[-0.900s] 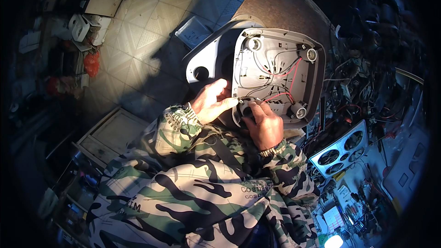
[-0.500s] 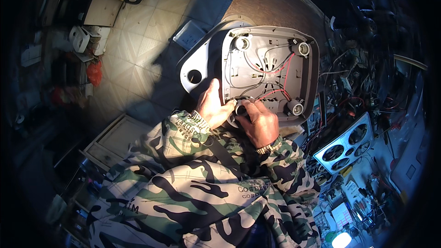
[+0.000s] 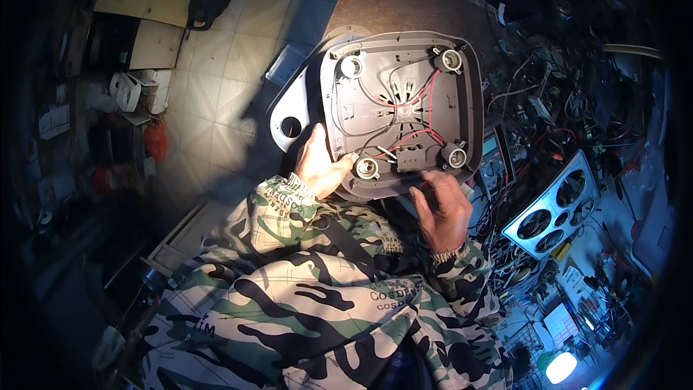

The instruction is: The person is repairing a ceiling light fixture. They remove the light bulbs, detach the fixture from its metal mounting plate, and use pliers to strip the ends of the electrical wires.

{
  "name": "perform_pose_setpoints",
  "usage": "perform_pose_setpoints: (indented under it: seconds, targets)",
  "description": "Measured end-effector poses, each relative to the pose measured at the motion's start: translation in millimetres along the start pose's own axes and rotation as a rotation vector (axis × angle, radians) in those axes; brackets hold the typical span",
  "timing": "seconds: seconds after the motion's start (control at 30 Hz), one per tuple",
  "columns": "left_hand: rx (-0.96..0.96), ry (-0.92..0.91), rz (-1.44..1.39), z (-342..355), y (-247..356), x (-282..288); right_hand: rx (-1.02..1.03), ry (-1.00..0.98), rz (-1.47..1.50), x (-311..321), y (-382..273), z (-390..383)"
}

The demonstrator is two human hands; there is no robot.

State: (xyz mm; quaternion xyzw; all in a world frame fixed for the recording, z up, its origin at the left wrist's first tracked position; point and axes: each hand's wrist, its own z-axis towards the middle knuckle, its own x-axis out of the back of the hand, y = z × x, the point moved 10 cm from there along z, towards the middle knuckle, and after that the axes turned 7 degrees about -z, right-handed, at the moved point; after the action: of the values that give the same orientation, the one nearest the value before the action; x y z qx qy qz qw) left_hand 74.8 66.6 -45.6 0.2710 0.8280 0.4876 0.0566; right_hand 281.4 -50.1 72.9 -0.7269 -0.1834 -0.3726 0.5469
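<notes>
Toward one o'clock I see a square four-socket plastic housing (image 3: pixel 449 112), likely light, stiff, best held by its rim. Left hand (image 3: pixel 323 165) grips its eight-o'clock corner; right hand (image 3: pixel 443 209), fingers loosely parted, appears empty.

4 rd. sockets (image 3: pixel 367 168), 1 sq. housing (image 3: pixel 451 112), 2 hands (image 3: pixel 445 214)

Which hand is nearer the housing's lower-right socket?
The right hand: it is just below the socket. The left hand is farther off to the socket's left, holding the housing at its lower-left corner.
</notes>
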Motion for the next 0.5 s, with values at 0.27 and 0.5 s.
perform_pose_setpoints:
  seconds: [0.27,0.5]
  targets:
    - [-0.075,0.000,0.076,-3,7,4,0.056,0.078,0.026,7,4,-13]
    - [-0.058,-0.108,-0.064,-2,-7,-5,0.001,0.127,0.023,19,22,-28]
